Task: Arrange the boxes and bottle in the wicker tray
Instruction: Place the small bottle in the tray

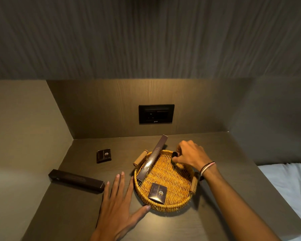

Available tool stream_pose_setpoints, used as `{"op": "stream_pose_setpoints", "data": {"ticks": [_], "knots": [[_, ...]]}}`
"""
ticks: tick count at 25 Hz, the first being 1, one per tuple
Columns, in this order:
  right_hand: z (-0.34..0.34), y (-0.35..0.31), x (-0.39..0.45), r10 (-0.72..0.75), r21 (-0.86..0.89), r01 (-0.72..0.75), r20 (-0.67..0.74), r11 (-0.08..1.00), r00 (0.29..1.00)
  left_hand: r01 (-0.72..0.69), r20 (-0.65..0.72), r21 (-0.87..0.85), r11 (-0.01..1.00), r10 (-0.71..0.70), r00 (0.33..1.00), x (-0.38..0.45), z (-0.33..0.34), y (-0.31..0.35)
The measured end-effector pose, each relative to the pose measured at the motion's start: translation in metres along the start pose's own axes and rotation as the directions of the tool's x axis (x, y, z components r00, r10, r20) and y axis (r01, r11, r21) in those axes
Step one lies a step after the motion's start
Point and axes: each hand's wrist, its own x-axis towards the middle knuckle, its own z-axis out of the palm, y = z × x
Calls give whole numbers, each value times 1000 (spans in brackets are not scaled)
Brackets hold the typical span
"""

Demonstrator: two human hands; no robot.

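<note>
Head view: we see the right hand at the far right rim of the wicker tray, its fingers curled together around a small dark object that is probably the bottle; only a dark rounded end shows between the fingertips, so we cannot confirm what it is. This hand is closed on that object, just above the tray's far edge. A set of bands sits on the right wrist.

Our left hand lies flat on the shelf surface with fingers spread and apart, gripping nothing; its thumb tip touches the tray's near left rim.

Inside the tray, a long box leans tilted, lower end on the woven floor at the left, upper end projecting past the far rim. A small square box rests against the near inner wall, also tilted. The tray has a wooden handle at far left and another at right.

Outside the tray, a second long box lies flat on the shelf to the left, just beside the left fingertips. A second small box lies further back, well apart from the tray.

A black wall socket is set in the back panel, and pale bedding shows at the right
</note>
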Motion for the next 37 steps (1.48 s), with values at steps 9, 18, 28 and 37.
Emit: {"op": "stream_pose_setpoints", "data": {"ticks": [9, 18, 28, 37], "knots": [[-1, 9, 1, 7, 94, -9, 22, 996, 1000, -4, -1, -2, 1000, 4, 1000, -1, -2, 0], [44, 80, -33, 199, 170, -164, -214, 972, 956, 8, -25, -1, 1000, -8, 1000, -1, 5, -2], [79, 90, -55, 167, -197, -201, -179, 960, 970, -7, -68, -145, 989, -3, 998, -6, 6, -3], [76, 88, -56, 161, -175, -196, -194, 965, 968, 32, -164, 94, 995, -16, 986, -6, -65, -85]]}}
